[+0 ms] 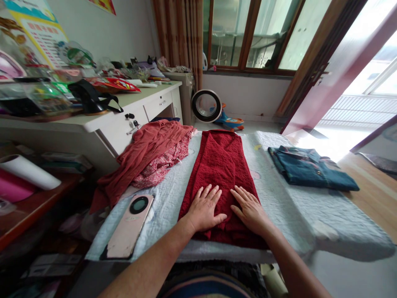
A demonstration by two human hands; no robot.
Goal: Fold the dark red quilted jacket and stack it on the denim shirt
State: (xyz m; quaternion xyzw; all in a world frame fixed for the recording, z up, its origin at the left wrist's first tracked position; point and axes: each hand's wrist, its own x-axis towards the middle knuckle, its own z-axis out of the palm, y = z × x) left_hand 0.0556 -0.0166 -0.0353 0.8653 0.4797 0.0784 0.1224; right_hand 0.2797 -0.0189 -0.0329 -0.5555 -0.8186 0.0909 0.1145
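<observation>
Your left hand (205,210) and right hand (250,211) rest apart, palms down and fingers extended, on the red garment (219,161), which spans the quilt-covered worktop (281,207) from near edge to far edge, with the phone (127,231) at the near-left corner.

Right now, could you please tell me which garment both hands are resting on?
The dark red garment, between the heaped clothes and folded blue garment: only it lies under the left hand and right hand.
</observation>
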